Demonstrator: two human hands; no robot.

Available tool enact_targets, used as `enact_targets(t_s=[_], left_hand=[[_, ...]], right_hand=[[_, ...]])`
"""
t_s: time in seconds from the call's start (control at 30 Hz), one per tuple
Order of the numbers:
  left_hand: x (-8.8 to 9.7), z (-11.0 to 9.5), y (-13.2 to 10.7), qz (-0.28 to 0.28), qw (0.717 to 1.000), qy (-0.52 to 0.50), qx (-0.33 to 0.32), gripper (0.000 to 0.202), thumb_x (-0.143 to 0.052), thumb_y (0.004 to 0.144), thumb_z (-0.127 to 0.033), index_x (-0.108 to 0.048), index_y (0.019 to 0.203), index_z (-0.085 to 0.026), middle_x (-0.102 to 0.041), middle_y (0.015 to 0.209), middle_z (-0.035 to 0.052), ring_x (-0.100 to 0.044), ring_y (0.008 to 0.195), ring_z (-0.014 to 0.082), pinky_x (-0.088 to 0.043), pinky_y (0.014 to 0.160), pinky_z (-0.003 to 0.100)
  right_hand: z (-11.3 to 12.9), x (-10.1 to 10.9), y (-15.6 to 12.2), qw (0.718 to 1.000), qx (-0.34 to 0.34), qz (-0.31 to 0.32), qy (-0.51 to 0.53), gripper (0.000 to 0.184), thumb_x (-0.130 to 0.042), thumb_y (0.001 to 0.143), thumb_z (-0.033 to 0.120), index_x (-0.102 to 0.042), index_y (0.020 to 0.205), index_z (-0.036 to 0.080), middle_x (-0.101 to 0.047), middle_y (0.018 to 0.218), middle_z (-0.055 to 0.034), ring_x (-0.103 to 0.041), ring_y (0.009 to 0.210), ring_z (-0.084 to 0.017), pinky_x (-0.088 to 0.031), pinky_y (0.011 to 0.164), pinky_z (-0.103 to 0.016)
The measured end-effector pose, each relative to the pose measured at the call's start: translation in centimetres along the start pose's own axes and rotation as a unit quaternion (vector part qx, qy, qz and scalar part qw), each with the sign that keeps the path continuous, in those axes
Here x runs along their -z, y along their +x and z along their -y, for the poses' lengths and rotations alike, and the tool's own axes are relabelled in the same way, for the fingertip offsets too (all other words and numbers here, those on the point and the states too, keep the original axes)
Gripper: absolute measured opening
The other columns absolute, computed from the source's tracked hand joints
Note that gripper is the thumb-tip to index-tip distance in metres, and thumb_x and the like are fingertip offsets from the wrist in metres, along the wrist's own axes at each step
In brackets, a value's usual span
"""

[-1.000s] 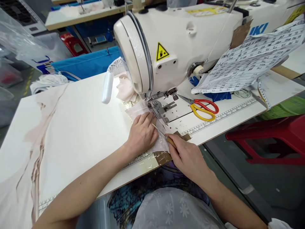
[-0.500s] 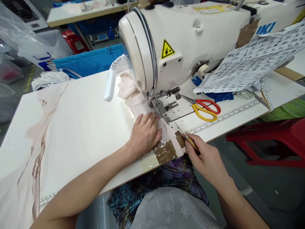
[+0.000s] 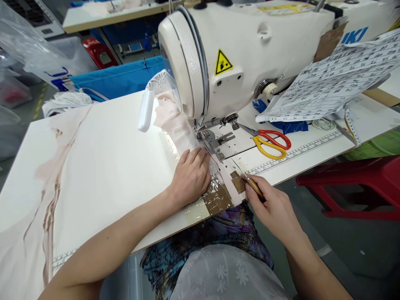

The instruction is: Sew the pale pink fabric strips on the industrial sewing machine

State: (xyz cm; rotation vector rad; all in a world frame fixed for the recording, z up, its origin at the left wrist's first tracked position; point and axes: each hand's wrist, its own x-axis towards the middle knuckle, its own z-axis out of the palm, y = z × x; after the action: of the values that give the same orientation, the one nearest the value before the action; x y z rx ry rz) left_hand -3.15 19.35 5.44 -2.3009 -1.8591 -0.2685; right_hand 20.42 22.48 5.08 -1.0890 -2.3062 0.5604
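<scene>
At centre frame the left hand (image 3: 191, 177) lies flat, fingers released, pressing pale pink fabric (image 3: 178, 125) beside the sewing machine (image 3: 250, 54); lower right, the right hand (image 3: 275, 210) pinches a wooden-handled awl (image 3: 253, 186).

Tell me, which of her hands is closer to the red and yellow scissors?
The right hand. It sits at the table edge below the scissors, holding a thin wooden-handled tool. The left hand lies flat on the pink cloth, farther away.

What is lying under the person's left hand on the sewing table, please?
The left hand presses flat on a pale pink fabric strip running to the presser foot. The fabric directly beneath the palm is covered.
</scene>
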Motion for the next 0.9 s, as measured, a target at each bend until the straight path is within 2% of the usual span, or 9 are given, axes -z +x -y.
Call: enact_targets(t_s=[0.6, 0.73, 0.9], left_hand=[[0.07, -0.05, -0.07, -0.009, 1.0, -0.005, -0.006, 0.043, -0.039, 0.098, -0.025, -0.056, 0.131, -0.004, -0.058, 0.134, 0.019, -0.051, 0.128, 0.0299, -0.04, 0.11, 0.045], [0.0, 0.13, 0.17, -0.016, 1.0, -0.003, -0.004, 0.042, -0.038, 0.098, -0.024, -0.057, 0.13, -0.003, -0.059, 0.134, 0.0194, -0.052, 0.127, 0.0301, -0.041, 0.109, 0.044], [-0.3, 0.58, 0.51, -0.021, 1.0, -0.014, 0.008, 0.043, -0.038, 0.098, -0.024, -0.057, 0.129, -0.002, -0.06, 0.132, 0.0201, -0.053, 0.125, 0.0301, -0.043, 0.108, 0.044]], right_hand=[[0.0, -0.08, 0.04, 1.0, -0.011, 0.009, -0.016, 0.026, -0.046, 0.098, 0.028, -0.061, 0.113, 0.013, -0.075, 0.076, -0.0068, -0.07, 0.061, -0.019, -0.048, 0.049, -0.025], [0.06, -0.02, 0.04, 1.0, -0.021, 0.009, -0.011, 0.026, -0.046, 0.098, 0.03, -0.062, 0.113, 0.015, -0.075, 0.078, -0.0066, -0.07, 0.061, -0.019, -0.046, 0.046, -0.025], [0.8, 0.03, 0.26, 0.998, -0.053, 0.007, 0.024, 0.031, -0.047, 0.098, 0.032, -0.061, 0.121, 0.017, -0.076, 0.084, -0.0066, -0.071, 0.063, -0.018, -0.051, 0.052, -0.025]])
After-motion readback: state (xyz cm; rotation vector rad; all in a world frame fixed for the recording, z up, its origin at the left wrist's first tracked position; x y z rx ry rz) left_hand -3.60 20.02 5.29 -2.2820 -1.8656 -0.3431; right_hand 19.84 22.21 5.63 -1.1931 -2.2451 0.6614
